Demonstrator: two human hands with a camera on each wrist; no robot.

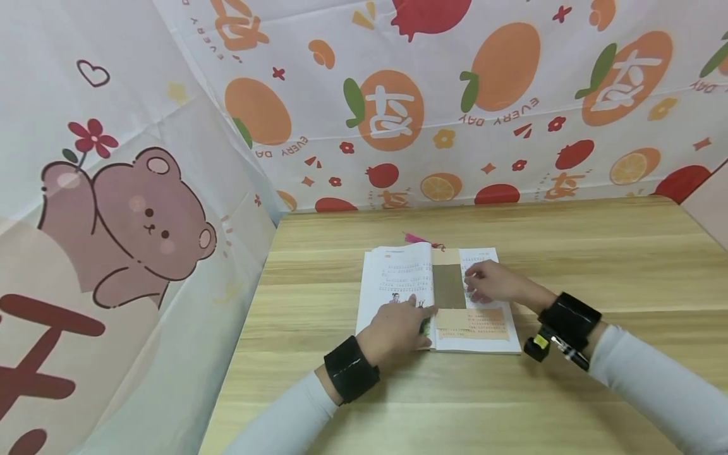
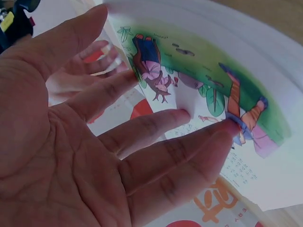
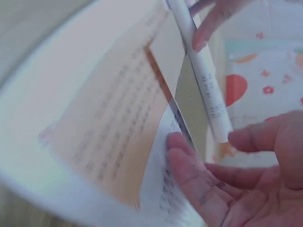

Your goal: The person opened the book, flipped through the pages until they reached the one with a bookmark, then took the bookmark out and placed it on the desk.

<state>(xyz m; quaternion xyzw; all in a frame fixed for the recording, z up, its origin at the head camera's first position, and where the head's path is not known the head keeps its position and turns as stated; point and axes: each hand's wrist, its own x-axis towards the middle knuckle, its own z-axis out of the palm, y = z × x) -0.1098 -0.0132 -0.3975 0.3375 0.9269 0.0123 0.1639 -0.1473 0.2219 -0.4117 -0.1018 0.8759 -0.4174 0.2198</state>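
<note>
An open book [image 1: 396, 268] with printed text and coloured drawings lies on the table. Along its fold is a long card bookmark [image 1: 449, 287], olive in the middle and beige at both ends, with a pink tassel [image 1: 418, 239] past the book's top edge. My left hand [image 1: 398, 325] rests with spread fingers on the left page, over a drawing [image 2: 215, 90] of figures on grass. Over the right page, my right hand [image 1: 491, 282] has its fingertips at the bookmark's right edge. In the right wrist view, a gap shows between its thumb and fingers [image 3: 182, 163], with nothing pinched there.
The wooden table [image 1: 318, 278] extends around the book on all sides. A white cloth [image 1: 318, 145] printed with fruit hangs behind it, and a bear-printed cloth [image 1: 148, 208] hangs on the left. Black bands with cameras [image 1: 569, 321] sit on the wrists.
</note>
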